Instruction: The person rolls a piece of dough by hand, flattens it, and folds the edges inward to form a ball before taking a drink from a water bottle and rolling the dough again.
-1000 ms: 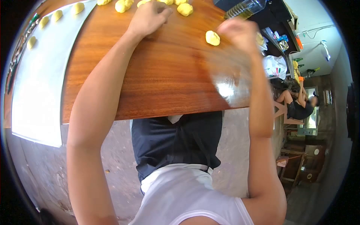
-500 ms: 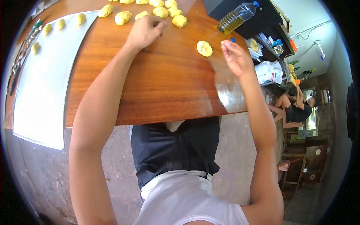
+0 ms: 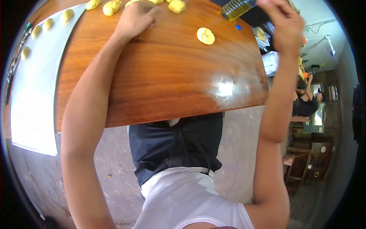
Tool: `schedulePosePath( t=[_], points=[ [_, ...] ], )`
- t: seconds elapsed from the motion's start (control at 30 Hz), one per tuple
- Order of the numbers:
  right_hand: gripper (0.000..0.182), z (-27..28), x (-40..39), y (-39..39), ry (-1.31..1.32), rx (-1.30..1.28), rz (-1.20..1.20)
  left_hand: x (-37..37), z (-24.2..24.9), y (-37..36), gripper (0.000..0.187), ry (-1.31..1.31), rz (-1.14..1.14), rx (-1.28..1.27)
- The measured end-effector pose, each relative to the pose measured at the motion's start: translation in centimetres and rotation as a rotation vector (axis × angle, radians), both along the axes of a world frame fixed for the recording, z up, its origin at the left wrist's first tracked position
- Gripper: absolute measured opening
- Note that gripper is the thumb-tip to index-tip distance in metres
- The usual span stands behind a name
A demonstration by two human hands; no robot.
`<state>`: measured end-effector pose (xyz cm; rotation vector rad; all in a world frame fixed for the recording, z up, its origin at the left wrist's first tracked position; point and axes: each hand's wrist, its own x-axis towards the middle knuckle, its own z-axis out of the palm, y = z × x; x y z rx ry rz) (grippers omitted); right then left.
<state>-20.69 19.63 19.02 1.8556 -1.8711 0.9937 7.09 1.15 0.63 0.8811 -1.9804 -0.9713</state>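
My left hand (image 3: 138, 19) rests on the wooden table (image 3: 160, 76) with curled fingers, next to several yellow dough lumps; what lies under its fingers is hidden. One dough lump (image 3: 177, 6) sits just right of it. My right hand (image 3: 284, 24) is raised at the top right, blurred, its fingertips at the upper part of a clear ribbed bottle (image 3: 237, 9) of yellow oil. The grip is cut off by the frame edge. Between the hands, a round dough piece (image 3: 206, 36) with a dimpled middle lies on the table. A small blue cap (image 3: 238, 27) lies near the bottle's base.
At the left, a long white sheet (image 3: 36, 95) bears several small dough pieces and hangs past the table's front edge. A twisted dark cord (image 3: 15, 63) runs beside it. Behind my right arm are shelves, a white bag (image 3: 270, 63) and a seated person (image 3: 305, 105).
My right hand has moved from beside the dimpled dough piece up and right to the bottle. My left hand stays by the dough lumps. The view has tilted, shifting the table upward.
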Motion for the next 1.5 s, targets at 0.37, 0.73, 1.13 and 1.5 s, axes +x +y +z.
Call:
schedulePosePath(
  t=[0.37,0.73,1.13,1.5],
  points=[
    [0.008,-13.6,-1.4,-4.9,-0.471,0.677,0.191,-0.3,0.8,0.8,0.036,0.033,-0.029,0.036],
    [0.011,1.7,2.0,0.9,-0.322,0.01,0.251,-0.8,0.1,0.4,0.034,-0.056,-0.044,0.021],
    [0.013,-13.7,-2.6,-5.5,-0.464,0.732,0.315,-0.8,0.2,0.5,0.036,-0.133,-0.089,0.026],
    [0.008,-15.9,2.1,-0.8,-0.151,0.282,0.071,-0.5,1.0,0.7,0.035,-0.067,-0.073,0.019]
  ],
)
